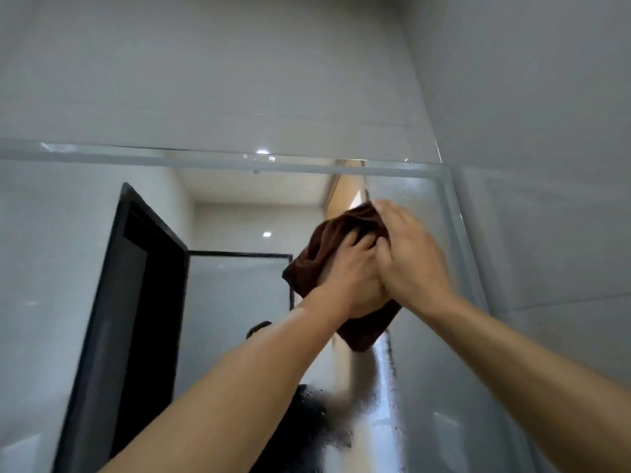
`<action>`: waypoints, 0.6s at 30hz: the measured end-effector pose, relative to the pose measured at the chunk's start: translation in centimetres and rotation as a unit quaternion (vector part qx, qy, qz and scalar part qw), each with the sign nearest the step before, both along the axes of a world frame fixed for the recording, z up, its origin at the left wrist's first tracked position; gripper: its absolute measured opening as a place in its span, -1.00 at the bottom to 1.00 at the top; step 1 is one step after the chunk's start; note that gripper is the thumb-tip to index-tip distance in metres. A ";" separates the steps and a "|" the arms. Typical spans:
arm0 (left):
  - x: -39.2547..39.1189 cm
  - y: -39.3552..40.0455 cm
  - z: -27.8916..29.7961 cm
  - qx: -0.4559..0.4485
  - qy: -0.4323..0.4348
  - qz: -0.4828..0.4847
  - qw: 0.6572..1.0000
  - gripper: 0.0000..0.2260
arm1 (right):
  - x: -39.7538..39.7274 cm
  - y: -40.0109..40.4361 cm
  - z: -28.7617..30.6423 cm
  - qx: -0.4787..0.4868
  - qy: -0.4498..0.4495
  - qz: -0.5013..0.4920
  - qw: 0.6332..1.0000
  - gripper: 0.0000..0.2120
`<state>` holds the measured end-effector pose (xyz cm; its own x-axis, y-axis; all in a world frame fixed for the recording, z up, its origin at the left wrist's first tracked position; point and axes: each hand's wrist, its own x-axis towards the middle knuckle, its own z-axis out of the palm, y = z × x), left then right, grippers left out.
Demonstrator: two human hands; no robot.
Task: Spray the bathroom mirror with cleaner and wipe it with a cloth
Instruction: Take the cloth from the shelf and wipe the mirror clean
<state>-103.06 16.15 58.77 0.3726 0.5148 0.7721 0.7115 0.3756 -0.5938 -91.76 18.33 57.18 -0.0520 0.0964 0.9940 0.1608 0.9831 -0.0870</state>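
The bathroom mirror (225,302) fills the wall ahead, its bevelled top edge running across the view. A dark brown cloth (321,254) is bunched against the glass near the mirror's upper right corner. My left hand (351,278) grips the cloth, its fingers dug into the folds. My right hand (413,254) lies beside and partly over the left one, fingers fairly straight, pressing the cloth's upper right part onto the glass. No spray bottle is in view.
A wet, foamy streak (386,387) runs down the glass below the cloth. Grey wall tiles (546,233) surround the mirror above and to the right. The mirror reflects a dark door frame (136,302) and a person's dark hair.
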 end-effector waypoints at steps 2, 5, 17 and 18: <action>-1.1 -0.5 -0.2 -0.084 0.052 -0.044 0.994 -0.62 | -0.1 0.2 -0.6 0.002 -0.007 -0.010 1.000 -0.45; -3.7 -1.9 5.2 -0.058 0.120 0.024 0.991 -0.50 | 1.4 1.0 0.1 0.009 -0.019 -0.029 0.999 -0.45; 4.5 6.8 8.3 0.124 -0.060 0.112 0.984 -0.40 | 9.0 5.8 0.3 -0.061 0.018 -0.089 0.994 -0.60; 4.8 7.5 7.4 0.072 -0.037 0.098 0.992 -0.41 | 9.2 5.9 0.2 -0.065 0.018 -0.092 0.993 -0.60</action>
